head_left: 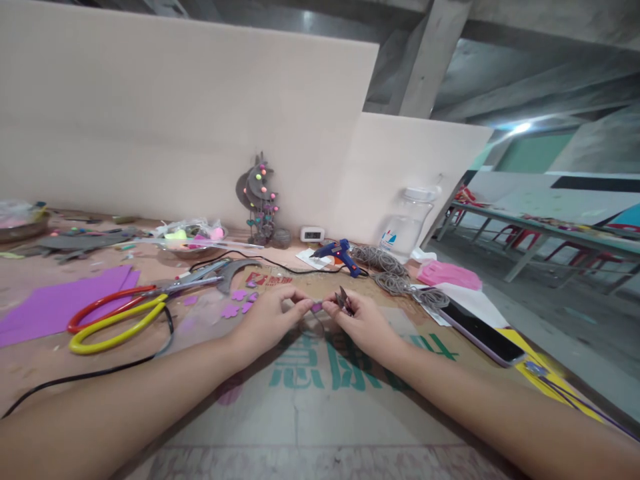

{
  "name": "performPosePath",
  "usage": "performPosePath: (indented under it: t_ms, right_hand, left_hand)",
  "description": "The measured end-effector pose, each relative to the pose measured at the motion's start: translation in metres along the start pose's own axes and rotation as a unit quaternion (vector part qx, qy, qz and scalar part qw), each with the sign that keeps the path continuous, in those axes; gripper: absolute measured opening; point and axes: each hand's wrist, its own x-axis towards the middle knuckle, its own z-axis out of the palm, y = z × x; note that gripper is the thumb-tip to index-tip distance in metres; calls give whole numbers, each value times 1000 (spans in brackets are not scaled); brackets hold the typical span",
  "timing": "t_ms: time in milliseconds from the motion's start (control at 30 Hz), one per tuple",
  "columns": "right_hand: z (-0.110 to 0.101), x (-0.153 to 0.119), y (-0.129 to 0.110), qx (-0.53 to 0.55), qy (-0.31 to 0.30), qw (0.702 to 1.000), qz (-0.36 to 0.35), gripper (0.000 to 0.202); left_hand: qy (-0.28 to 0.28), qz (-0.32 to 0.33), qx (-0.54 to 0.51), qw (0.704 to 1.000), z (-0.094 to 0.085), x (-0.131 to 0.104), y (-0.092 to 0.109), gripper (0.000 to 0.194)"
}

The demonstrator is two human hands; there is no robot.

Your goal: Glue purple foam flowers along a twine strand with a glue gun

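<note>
My left hand [273, 317] is closed, its thumb and forefinger pinching one end of a small purple piece [317, 307]. At the other end my right hand [360, 323] pinches too, and small dark snips [343, 298] with pointed blades stick up from its fingers. A thin grey cord [311, 327] loops below the fingertips; where it is attached cannot be made out. Purple flower cut-outs [233, 308] lie just left of my left hand. Under both hands is a cardboard sheet [280, 417] with green printed characters.
Large scissors [117, 323] with red and yellow handles lie left, on purple sheets [55, 307]. Behind my hands are a blue glue gun [340, 255], a small clock [313, 234] and a grey moon ornament [257, 193]. Right stand grey cord coils [383, 260], a clear jar [405, 223] and a phone [475, 327].
</note>
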Motion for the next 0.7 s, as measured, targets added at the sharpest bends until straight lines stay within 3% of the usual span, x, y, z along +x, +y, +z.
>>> performPosePath:
  t_ms: [200,700]
  right_hand:
    - [0,1,-5,19,-12,999,29,21]
    - [0,1,-3,19,2,1000,24,24]
  left_hand:
    - [7,8,-6,1000,1,0,-2,21]
    - [-8,5,-13,1000,-1,-1,0,22]
